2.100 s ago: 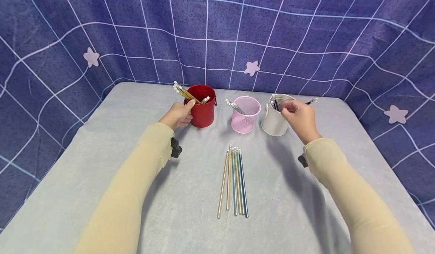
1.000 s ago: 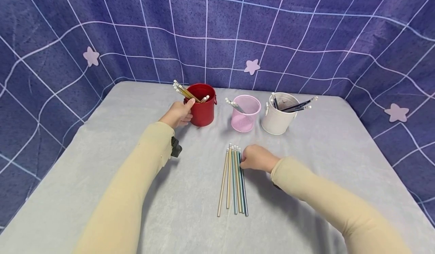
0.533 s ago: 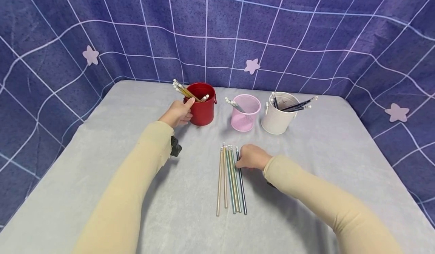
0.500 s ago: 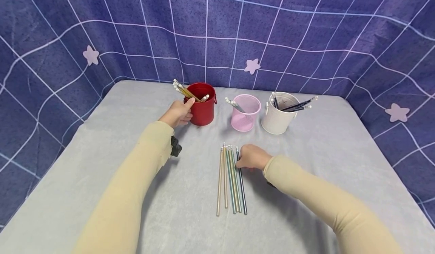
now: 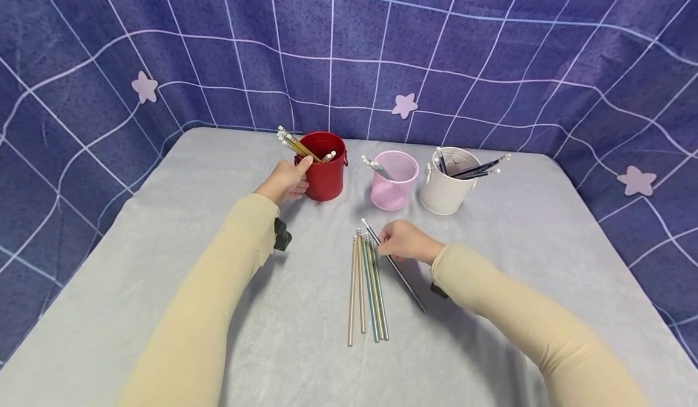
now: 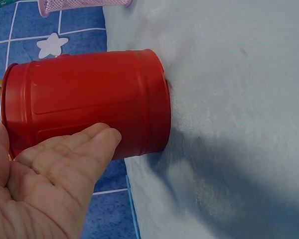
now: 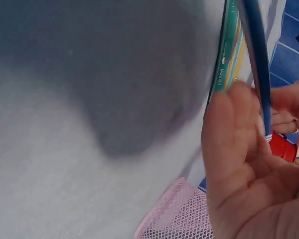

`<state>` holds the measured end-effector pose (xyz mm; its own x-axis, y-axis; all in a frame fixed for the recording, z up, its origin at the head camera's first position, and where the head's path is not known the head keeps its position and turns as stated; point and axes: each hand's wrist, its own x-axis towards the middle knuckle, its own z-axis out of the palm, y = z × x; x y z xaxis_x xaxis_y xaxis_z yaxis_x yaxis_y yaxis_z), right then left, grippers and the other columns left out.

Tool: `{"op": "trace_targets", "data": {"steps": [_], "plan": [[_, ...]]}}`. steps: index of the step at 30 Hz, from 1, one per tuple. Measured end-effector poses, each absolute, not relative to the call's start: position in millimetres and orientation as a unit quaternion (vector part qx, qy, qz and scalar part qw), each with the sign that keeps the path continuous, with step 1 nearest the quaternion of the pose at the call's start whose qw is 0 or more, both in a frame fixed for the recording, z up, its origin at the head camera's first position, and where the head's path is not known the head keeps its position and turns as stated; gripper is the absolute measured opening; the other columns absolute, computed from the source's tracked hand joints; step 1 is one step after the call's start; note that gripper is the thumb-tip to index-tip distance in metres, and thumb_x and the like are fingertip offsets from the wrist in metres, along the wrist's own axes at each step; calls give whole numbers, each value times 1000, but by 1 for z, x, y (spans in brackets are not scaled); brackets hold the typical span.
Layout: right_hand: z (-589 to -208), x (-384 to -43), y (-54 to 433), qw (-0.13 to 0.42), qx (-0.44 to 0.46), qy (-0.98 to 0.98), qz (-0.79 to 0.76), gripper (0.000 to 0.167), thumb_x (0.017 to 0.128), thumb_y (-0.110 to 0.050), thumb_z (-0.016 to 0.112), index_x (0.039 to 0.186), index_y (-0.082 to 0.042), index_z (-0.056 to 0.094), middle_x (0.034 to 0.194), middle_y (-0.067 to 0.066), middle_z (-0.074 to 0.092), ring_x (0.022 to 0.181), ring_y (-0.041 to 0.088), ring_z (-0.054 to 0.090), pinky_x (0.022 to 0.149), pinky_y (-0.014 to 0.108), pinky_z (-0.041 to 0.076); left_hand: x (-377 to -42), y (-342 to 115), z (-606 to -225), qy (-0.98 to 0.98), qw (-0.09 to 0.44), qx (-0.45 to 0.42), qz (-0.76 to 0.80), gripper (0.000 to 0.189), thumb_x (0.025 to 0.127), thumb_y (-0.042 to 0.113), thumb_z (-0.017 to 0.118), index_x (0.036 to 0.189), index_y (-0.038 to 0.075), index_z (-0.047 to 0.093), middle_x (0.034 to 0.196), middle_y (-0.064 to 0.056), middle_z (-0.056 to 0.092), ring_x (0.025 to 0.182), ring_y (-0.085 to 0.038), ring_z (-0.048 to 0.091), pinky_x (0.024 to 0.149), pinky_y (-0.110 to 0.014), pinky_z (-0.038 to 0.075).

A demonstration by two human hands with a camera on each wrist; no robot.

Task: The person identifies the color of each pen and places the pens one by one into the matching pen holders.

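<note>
My right hand (image 5: 406, 241) pinches a dark blue pencil (image 5: 406, 284) between thumb and fingers. Its white eraser end tilts up to the left, beside the row of pencils (image 5: 366, 289) in gold and teal lying on the cloth. In the right wrist view the held pencil (image 7: 256, 55) runs between thumb and fingertips. My left hand (image 5: 288, 180) grips a red bucket (image 5: 326, 180), thumb over the rim and fingers along the outer wall. Several gold pencils (image 5: 297, 146) lean out of that bucket. The left wrist view shows the fingers (image 6: 74, 159) against the bucket's side.
A pink mesh cup (image 5: 391, 195) holding several silvery pencils (image 5: 376, 166) stands right of the red bucket. Beside it, a white bucket (image 5: 443, 196) carries several dark pencils (image 5: 474, 171). Behind the grey cloth-covered table (image 5: 218, 334) hangs a blue gridded curtain (image 5: 349, 43).
My right hand has come from the white bucket to the pencil row, separated the dark blue pencil from the others and tilted it up, eraser end leftward. The left hand stays at the red bucket.
</note>
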<state>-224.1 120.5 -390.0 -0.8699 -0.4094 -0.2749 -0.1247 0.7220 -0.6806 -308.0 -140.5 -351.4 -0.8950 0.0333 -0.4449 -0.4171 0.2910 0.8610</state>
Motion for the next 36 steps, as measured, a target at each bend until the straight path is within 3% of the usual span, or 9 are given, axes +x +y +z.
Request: {"op": "trace_targets", "data": {"steps": [8, 14, 21, 30, 36], "plan": [[-372, -225, 118, 178, -141, 883, -410, 17, 72, 6, 63, 89, 3, 59, 70, 0, 53, 53, 8, 48, 46, 21, 45, -308, -141, -351, 779, 193, -121, 585, 71, 102, 44, 36, 142, -14, 30, 140, -30, 41, 131, -37, 41, 106, -45, 36], [-353, -228, 119, 143, -155, 878, -429, 23, 70, 9, 61, 93, 6, 62, 69, -2, 54, 58, 7, 51, 49, 23, 48, -309, -142, -352, 782, 195, -122, 579, 72, 101, 46, 36, 142, -13, 30, 140, -29, 42, 131, -36, 42, 105, -43, 37], [-318, -232, 129, 86, -167, 873, -449, 25, 71, 8, 58, 95, 9, 63, 75, 8, 60, 58, 6, 52, 50, 21, 48, -308, -142, -352, 781, 192, -122, 582, 71, 101, 45, 36, 142, -14, 30, 139, -30, 43, 130, -36, 43, 105, -44, 38], [-264, -235, 144, -70, -171, 830, -525, 22, 73, 13, 55, 94, 12, 61, 70, -5, 59, 63, 5, 55, 55, 17, 48, -307, -143, -352, 778, 186, -121, 587, 70, 102, 44, 37, 140, -15, 31, 139, -31, 43, 129, -38, 43, 105, -45, 37], [-250, -238, 150, -163, -171, 779, -581, 18, 75, 13, 57, 87, 2, 62, 67, -10, 60, 62, 2, 56, 58, 15, 48, -306, -142, -352, 780, 186, -121, 585, 70, 102, 44, 36, 141, -14, 31, 139, -31, 43, 130, -38, 43, 105, -45, 37]]}}
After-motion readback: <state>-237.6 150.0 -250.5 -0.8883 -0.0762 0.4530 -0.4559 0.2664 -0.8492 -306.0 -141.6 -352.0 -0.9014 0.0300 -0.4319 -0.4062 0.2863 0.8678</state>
